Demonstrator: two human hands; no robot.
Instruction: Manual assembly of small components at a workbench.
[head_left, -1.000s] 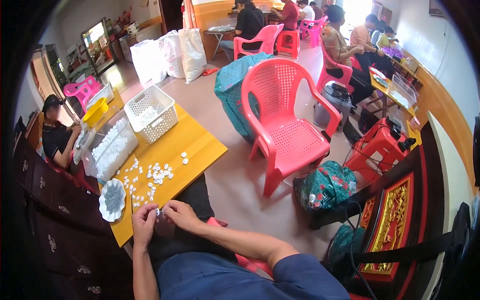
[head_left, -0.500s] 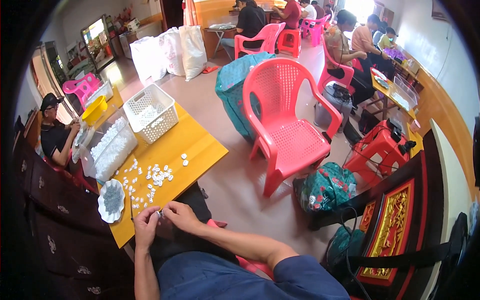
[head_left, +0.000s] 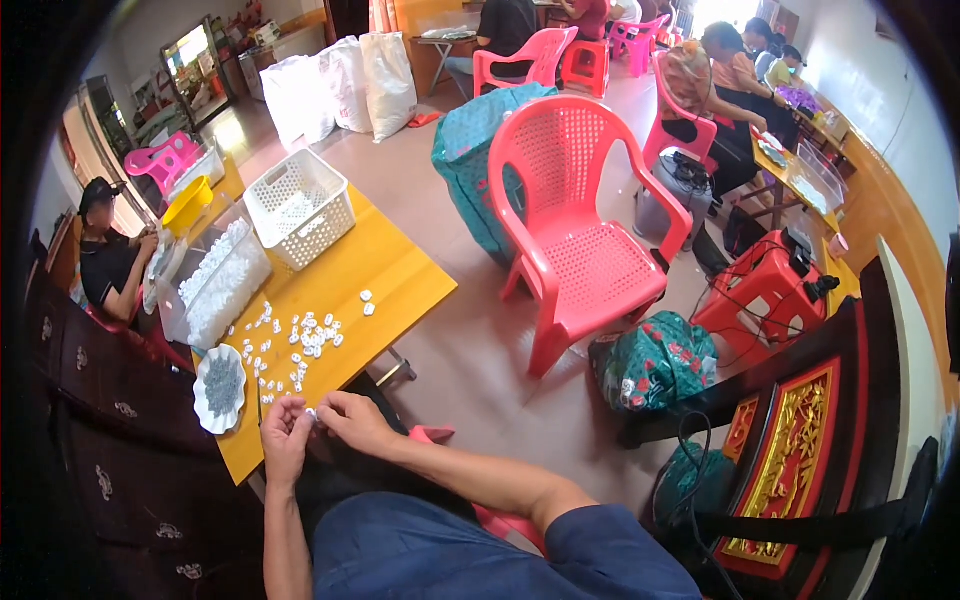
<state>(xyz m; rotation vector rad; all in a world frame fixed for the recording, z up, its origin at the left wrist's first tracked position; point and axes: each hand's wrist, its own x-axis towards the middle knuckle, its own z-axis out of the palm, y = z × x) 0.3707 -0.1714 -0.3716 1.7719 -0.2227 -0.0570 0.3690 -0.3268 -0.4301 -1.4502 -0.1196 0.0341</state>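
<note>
My left hand [head_left: 285, 440] and my right hand [head_left: 355, 424] meet just off the near corner of the yellow wooden table [head_left: 400, 282]. Their fingertips pinch a small white plastic piece [head_left: 311, 413] between them; its details are too small to make out. Beyond my fingers, several loose white plastic pieces with dark marks [head_left: 318, 335] lie scattered on the tabletop. To the left of them sits a white scalloped dish [head_left: 205, 405] with small grey parts [head_left: 224, 385] in it. A thin dark stick-like tool [head_left: 260, 405] lies by my left fingertips.
A clear bin [head_left: 255, 275] of white pieces, a white perforated basket [head_left: 335, 222] and a yellow bowl [head_left: 188, 205] stand farther along the table. To the right are a pink chair [head_left: 590, 270] and green bags [head_left: 655, 365]. A co-worker [head_left: 105, 260] sits at left; others work at the back.
My view has shifted slightly. My hands still hold the small white piece, with the fingertips closer together. At the right rear, a seated co-worker now leans forward, an arm stretched toward the table there.
</note>
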